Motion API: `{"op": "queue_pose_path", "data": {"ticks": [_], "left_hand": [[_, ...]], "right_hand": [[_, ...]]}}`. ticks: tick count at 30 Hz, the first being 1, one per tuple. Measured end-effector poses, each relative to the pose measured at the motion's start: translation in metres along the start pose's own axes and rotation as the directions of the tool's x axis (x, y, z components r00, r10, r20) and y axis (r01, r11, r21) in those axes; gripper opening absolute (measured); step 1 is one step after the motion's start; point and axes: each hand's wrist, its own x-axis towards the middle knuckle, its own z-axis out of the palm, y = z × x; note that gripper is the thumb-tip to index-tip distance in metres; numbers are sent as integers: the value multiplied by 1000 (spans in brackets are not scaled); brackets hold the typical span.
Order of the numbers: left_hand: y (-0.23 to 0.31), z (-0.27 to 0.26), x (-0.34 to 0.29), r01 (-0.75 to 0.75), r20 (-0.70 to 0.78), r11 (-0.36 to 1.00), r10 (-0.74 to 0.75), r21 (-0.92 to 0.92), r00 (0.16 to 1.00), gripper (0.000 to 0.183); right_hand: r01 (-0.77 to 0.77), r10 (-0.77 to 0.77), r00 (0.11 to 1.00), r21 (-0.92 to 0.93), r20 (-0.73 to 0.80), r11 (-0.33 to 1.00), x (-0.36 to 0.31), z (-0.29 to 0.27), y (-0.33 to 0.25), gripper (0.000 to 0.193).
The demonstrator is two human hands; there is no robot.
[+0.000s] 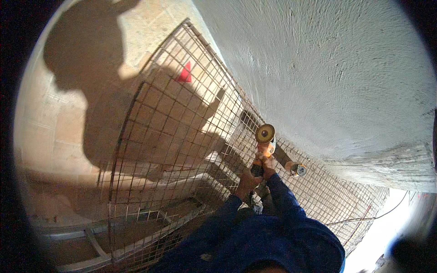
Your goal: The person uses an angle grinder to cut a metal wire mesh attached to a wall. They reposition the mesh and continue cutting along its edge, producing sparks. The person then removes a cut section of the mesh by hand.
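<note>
An angle grinder (266, 148) with an orange and black body is held out in front of me, its round yellow-brown disc (265, 133) at the far end. My left hand (248, 183) is wrapped round the dark rear part of the body. Farther forward, my right hand (268, 166) grips the orange part. A large rusty steel mesh panel (157, 104) lies around and beneath the tool. Whether the disc touches the wires, I cannot tell. To the right of my right hand, a small orange cylindrical thing with a pale round end (298, 169) rests over the mesh.
A rough grey plastered wall (327, 82) rises along the right. Metal frame bars (95, 243) lie at the lower left. A dark cable (364, 219) crosses the mesh at the right. A small red patch (185, 73) shows behind the mesh, near a shadow on the tan surface.
</note>
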Motion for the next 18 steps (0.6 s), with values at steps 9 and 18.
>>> {"op": "queue_pose_path", "data": {"ticks": [9, 18], "left_hand": [[-86, -43, -106, 168, 197, 947, -116, -274, 974, 71], [-59, -89, -157, 120, 89, 991, -116, -51, 989, 80]], "right_hand": [[61, -61, 998, 23, 15, 998, -86, 20, -1, 29], [57, -53, 995, -41, 85, 998, -91, -9, -47, 39]]}}
